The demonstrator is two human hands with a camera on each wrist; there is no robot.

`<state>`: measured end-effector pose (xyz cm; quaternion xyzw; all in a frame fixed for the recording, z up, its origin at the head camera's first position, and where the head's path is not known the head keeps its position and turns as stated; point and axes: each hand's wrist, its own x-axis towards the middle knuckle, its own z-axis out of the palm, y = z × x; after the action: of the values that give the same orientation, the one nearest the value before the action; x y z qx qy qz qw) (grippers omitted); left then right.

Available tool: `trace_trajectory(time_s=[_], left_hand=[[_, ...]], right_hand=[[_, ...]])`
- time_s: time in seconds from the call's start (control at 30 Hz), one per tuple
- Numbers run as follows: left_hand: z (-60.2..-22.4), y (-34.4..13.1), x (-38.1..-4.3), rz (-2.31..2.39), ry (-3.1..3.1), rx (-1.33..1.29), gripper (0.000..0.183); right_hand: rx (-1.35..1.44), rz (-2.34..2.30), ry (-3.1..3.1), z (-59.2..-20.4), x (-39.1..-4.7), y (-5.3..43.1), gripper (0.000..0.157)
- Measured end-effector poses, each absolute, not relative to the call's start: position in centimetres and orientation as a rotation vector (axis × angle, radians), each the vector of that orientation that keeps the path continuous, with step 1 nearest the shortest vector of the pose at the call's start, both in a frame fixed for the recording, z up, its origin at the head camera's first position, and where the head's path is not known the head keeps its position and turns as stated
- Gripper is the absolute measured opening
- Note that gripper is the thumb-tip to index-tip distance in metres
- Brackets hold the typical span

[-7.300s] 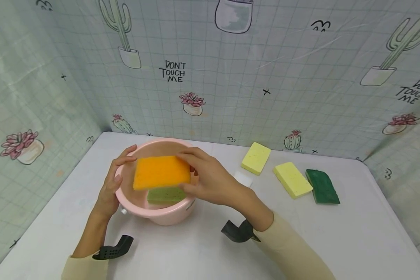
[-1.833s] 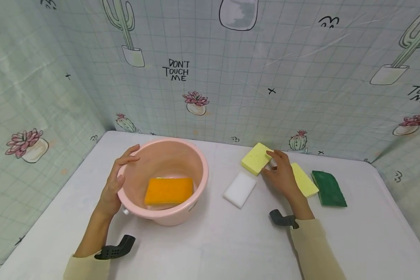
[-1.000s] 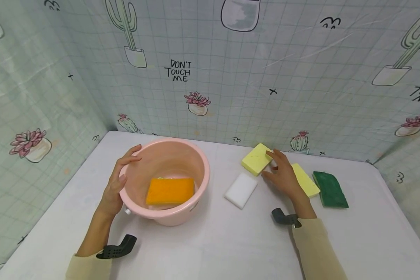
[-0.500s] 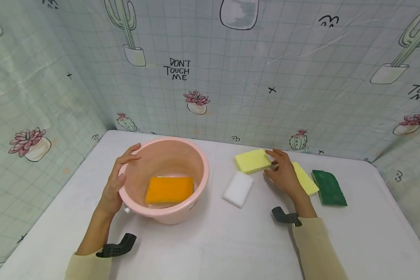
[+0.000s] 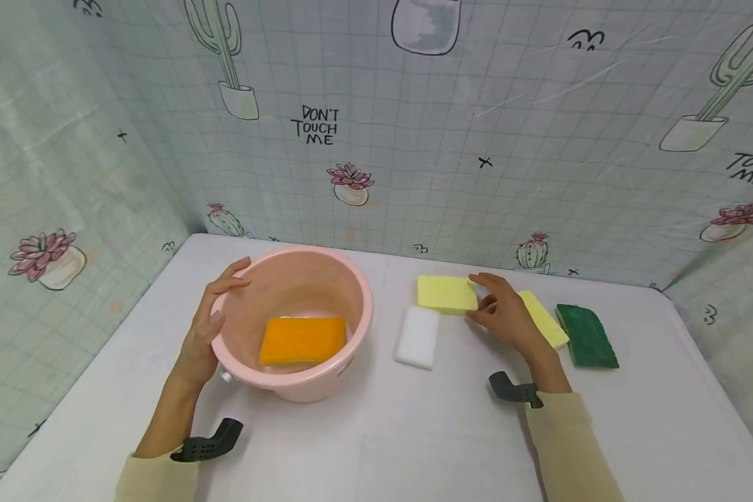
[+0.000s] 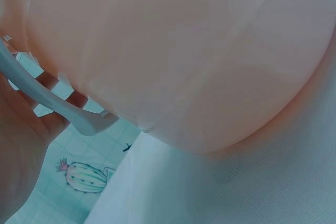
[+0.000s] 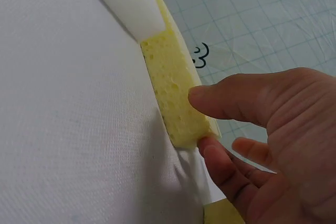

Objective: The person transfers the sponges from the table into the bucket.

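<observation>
My left hand [image 5: 202, 336] grips the near-left rim of a pink plastic bucket [image 5: 301, 291], fingers hooked over it. In the left wrist view, a pale handle [image 6: 58, 103] crosses in front of the fingers beside the bucket wall [image 6: 184, 61]. An orange sponge [image 5: 304, 340] lies flat on the bucket's bottom. My right hand [image 5: 505, 310] pinches the right end of a yellow sponge [image 5: 447, 293] on the table, thumb and fingers at its edges [image 7: 181, 93]. Overlapping that sponge's near-left corner is a white sponge [image 5: 417, 337].
Right of my right hand lie another yellow sponge [image 5: 544, 321], partly behind the hand, and a dark green scouring sponge [image 5: 586, 336]. Everything stands on a white table [image 5: 376, 439]. A cactus-print cloth [image 5: 414, 139] hangs at the table's back edge and sides.
The orange sponge went from my right hand into the bucket, hiding the green sponge there. My right hand then turned the yellow sponge nearly level and leftward; the white sponge swung with it.
</observation>
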<state>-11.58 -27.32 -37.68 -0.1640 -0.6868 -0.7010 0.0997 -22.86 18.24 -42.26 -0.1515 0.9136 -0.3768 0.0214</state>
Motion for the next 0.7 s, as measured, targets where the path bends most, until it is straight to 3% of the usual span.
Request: trace_trajectory(time_s=[0.37, 0.7], left_hand=[[-37.72, -27.38, -11.57, -2.076, -2.036, -0.454, 0.040], [-37.69, -27.36, -11.56, -2.085, -2.033, -0.453, 0.041]], right_hand=[[-0.425, -1.134, 2.758, -42.83, -22.67, 17.79, 0.079], [-0.370, -1.133, 2.778, -42.90, -22.30, 17.61, 0.069]])
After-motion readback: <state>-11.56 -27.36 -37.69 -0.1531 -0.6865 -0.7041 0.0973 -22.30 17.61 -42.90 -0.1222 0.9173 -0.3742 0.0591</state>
